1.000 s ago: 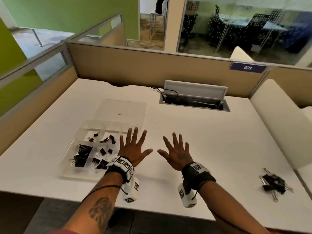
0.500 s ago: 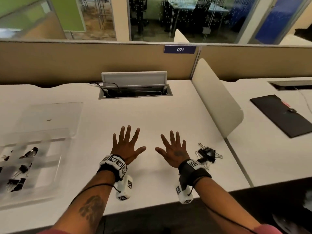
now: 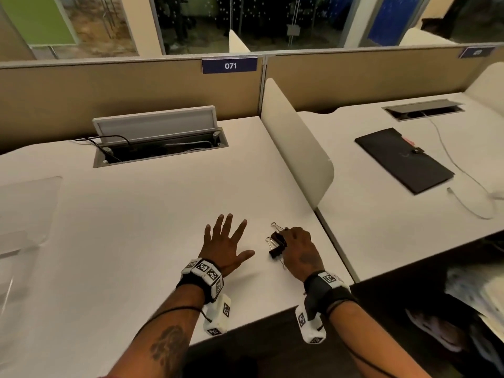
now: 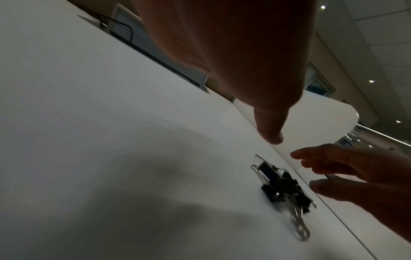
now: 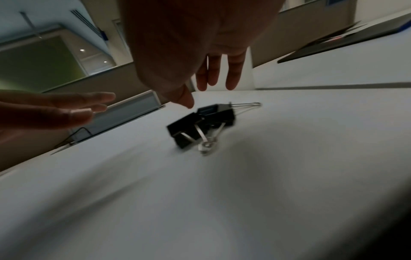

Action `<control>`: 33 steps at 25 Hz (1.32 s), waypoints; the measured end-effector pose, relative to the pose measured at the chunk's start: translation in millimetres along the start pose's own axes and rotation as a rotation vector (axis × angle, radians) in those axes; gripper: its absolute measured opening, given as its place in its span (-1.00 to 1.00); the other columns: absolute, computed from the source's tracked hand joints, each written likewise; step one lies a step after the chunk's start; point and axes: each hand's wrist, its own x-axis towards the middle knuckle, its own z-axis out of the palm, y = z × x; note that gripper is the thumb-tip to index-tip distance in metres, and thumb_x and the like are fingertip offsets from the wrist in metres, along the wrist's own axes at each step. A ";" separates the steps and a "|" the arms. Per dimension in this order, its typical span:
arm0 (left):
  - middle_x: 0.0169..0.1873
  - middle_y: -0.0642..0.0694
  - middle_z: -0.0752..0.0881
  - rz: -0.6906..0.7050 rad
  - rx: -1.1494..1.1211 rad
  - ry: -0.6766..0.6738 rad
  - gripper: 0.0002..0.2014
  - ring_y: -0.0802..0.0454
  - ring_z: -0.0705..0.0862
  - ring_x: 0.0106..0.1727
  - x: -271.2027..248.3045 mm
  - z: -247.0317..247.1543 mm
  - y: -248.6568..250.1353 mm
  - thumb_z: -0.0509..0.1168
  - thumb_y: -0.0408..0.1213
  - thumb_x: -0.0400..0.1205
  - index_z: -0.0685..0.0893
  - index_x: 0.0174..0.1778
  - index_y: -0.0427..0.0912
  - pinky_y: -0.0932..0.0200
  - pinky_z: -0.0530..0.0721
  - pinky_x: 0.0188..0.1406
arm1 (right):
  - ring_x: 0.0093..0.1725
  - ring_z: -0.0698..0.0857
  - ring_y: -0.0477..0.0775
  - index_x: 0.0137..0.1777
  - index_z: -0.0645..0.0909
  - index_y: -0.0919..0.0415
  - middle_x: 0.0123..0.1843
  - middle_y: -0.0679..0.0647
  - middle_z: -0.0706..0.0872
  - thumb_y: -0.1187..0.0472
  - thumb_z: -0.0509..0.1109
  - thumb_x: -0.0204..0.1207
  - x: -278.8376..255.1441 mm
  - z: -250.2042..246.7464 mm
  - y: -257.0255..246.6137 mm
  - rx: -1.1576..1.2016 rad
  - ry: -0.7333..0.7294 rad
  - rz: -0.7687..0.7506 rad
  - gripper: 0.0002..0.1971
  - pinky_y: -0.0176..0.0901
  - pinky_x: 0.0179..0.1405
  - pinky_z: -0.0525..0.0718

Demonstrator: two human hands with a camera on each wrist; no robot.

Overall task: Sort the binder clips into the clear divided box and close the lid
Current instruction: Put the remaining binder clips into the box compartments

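A small pile of black binder clips (image 3: 276, 244) with silver wire handles lies near the right edge of the white desk (image 3: 152, 227). My right hand (image 3: 287, 236) hovers right over the pile, fingers pointing down and loosely straight. In the right wrist view its thumb tip (image 5: 189, 104) is just off the clips (image 5: 201, 123) and grips nothing. My left hand (image 3: 226, 241) is spread flat just left of the pile and holds nothing. The clear divided box (image 3: 13, 249) shows blurred at the far left edge, its lid (image 3: 30, 197) lying open behind it.
An open cable hatch (image 3: 161, 144) with wires sits at the back of the desk. A white divider panel (image 3: 297, 148) stands just right of the clips. Beyond it, the neighbouring desk carries a black folder (image 3: 403, 159) and a cable. The desk's front edge is close to my wrists.
The view has swung right, so the box slid to the left edge. My right hand moved right onto the clip pile and bent its fingers down. The left hand stayed spread.
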 end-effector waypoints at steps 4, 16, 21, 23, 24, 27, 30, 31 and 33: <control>0.70 -0.11 -0.18 0.125 0.032 -0.055 -0.16 -0.15 -0.18 0.71 13.5 6.2 26.1 -0.04 0.43 0.53 -0.18 0.67 0.19 -0.19 -0.02 0.66 | 0.38 0.42 0.18 0.52 0.34 -0.01 0.41 0.11 0.37 0.23 0.20 0.53 -5.9 1.9 24.2 -0.023 -0.026 0.072 -0.47 0.00 0.19 0.59; 0.63 -0.14 0.14 0.278 0.095 -0.195 -0.22 -0.22 0.39 0.50 24.6 23.3 75.1 0.34 -0.12 0.60 0.04 0.65 0.19 -0.12 0.58 0.31 | 0.30 0.52 0.18 0.53 0.27 -0.13 0.36 0.12 0.42 0.14 0.23 0.61 -9.3 14.7 38.4 -0.045 -0.085 0.087 -0.50 -0.01 0.08 0.66; 0.41 -0.12 0.42 0.266 0.067 -0.167 -0.40 -0.20 0.52 0.34 28.2 26.6 78.3 0.32 -0.22 0.60 0.27 0.55 0.07 -0.10 0.67 0.09 | 0.27 0.54 0.20 0.41 0.40 0.04 0.36 0.13 0.47 0.15 0.25 0.61 -9.3 13.8 36.8 -0.078 -0.068 0.079 -0.63 0.01 0.06 0.64; 0.28 -0.13 0.50 0.262 0.060 -0.151 -0.55 -0.20 0.58 0.24 28.8 24.1 78.1 0.27 -0.28 0.62 0.37 0.43 -0.01 -0.09 0.67 0.02 | 0.25 0.55 0.18 0.36 0.43 0.08 0.31 0.10 0.54 0.11 0.25 0.62 -7.5 15.9 39.1 -0.088 -0.062 0.075 -0.68 0.00 0.06 0.62; 0.23 -0.14 0.53 0.259 0.065 -0.141 -0.61 -0.20 0.61 0.17 28.6 22.5 77.5 0.25 -0.30 0.62 0.41 0.37 -0.04 -0.08 0.67 -0.03 | 0.24 0.55 0.17 0.33 0.45 0.09 0.29 0.09 0.58 0.12 0.24 0.63 -6.1 16.2 39.7 -0.089 -0.058 0.073 -0.71 -0.01 0.06 0.61; 0.16 -0.14 0.58 0.221 0.033 -0.131 -0.70 -0.22 0.66 0.06 28.3 17.7 75.2 0.20 -0.30 0.64 0.44 0.30 -0.07 -0.04 0.65 -0.10 | 0.28 0.55 0.16 0.40 0.42 0.07 0.31 0.08 0.61 0.14 0.24 0.62 -3.9 14.6 39.6 -0.066 -0.075 0.073 -0.64 -0.03 0.16 0.58; 0.16 -0.13 0.58 0.172 -0.002 -0.115 -0.67 -0.23 0.66 0.06 25.9 9.8 69.7 0.23 -0.29 0.61 0.43 0.30 -0.07 -0.04 0.64 -0.09 | 0.28 0.57 0.16 0.54 0.30 -0.01 0.34 0.10 0.58 0.08 0.26 0.58 -7.5 10.3 38.0 -0.025 -0.112 0.055 -0.49 -0.04 0.23 0.58; 0.17 -0.12 0.58 0.156 -0.019 -0.105 -0.65 -0.23 0.66 0.05 25.4 7.2 66.5 0.23 -0.30 0.59 0.43 0.30 -0.06 -0.04 0.63 -0.10 | 0.25 0.59 0.15 0.55 0.30 -0.03 0.32 0.10 0.59 0.06 0.25 0.58 -8.8 7.7 36.9 -0.001 -0.105 0.043 -0.48 -0.06 0.21 0.59; 0.19 -0.09 0.58 0.121 -0.051 -0.080 -0.60 -0.23 0.67 0.04 23.2 2.1 56.6 0.21 -0.31 0.59 0.41 0.35 0.00 -0.03 0.62 -0.10 | 0.24 0.59 0.13 0.54 0.34 -0.03 0.30 0.08 0.60 0.05 0.25 0.57 -10.4 2.2 31.6 0.049 -0.052 0.015 -0.48 -0.07 0.20 0.59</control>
